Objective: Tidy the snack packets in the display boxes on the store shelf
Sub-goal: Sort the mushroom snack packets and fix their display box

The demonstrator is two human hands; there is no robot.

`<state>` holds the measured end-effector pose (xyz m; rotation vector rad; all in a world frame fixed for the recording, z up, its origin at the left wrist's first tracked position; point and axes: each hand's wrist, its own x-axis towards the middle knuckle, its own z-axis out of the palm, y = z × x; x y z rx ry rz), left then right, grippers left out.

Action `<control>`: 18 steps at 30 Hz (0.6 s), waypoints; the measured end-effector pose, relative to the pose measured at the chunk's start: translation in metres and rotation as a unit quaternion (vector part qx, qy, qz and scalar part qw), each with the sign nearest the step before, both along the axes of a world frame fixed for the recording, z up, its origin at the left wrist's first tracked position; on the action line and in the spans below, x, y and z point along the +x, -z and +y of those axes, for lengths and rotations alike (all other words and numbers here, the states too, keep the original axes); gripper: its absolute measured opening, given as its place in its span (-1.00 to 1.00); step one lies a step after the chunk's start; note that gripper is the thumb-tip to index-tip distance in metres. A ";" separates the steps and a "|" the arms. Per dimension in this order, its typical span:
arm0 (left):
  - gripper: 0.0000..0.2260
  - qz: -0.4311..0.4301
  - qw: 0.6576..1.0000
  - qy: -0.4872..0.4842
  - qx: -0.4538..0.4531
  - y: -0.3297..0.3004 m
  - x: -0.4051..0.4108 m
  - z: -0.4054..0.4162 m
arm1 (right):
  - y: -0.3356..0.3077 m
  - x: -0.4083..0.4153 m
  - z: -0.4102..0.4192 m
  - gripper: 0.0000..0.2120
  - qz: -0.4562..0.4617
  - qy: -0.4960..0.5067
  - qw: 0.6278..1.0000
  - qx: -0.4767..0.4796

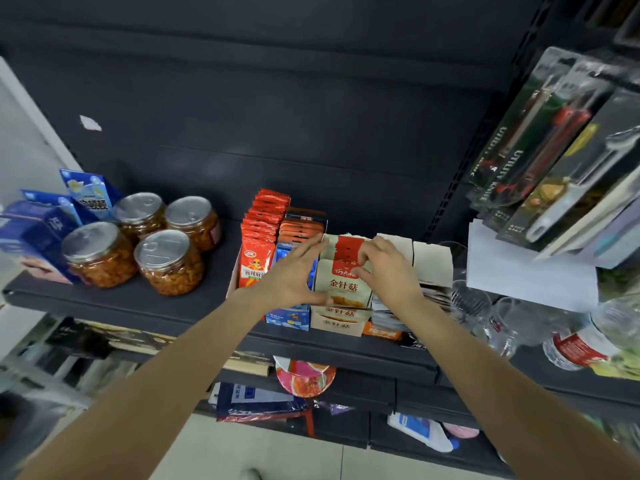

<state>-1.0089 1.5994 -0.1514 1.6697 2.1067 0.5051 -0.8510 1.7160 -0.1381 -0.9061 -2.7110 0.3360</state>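
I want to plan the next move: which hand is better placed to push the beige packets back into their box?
Probably the right hand: its fingers already pinch the top of the beige packets. The left hand only rests flat along their left side, fingers straight, better for steadying them.

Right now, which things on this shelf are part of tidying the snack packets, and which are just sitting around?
Part of the job:
beige mushroom packets, held between left hand and right hand
their beige display box
red packets
orange packets
blue box

Just sitting around:
four jars
blue cartons
hanging knife packs
clear glasses
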 end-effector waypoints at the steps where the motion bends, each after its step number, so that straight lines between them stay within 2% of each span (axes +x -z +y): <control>1: -0.06 -0.015 1.000 -0.001 -0.006 -0.002 0.000 0.000 | -0.001 -0.002 -0.001 -0.86 -0.010 -0.011 1.000 -0.011; 3: -0.08 -0.043 0.999 -0.004 -0.016 -0.004 0.000 0.002 | -0.004 -0.003 -0.002 -0.87 -0.022 -0.029 0.999 -0.027; 5: -0.10 -0.050 0.999 0.002 -0.021 -0.005 -0.003 0.002 | -0.007 -0.001 -0.003 -0.80 -0.022 -0.027 0.999 -0.038; 10: -0.09 -0.048 0.998 0.028 -0.025 -0.002 -0.010 0.002 | -0.026 0.012 -0.003 -0.86 0.082 0.069 0.993 -0.059; 18: -0.10 0.019 0.996 0.066 -0.058 -0.013 -0.017 0.004 | -0.041 0.034 -0.018 -0.94 0.129 0.154 0.977 -0.070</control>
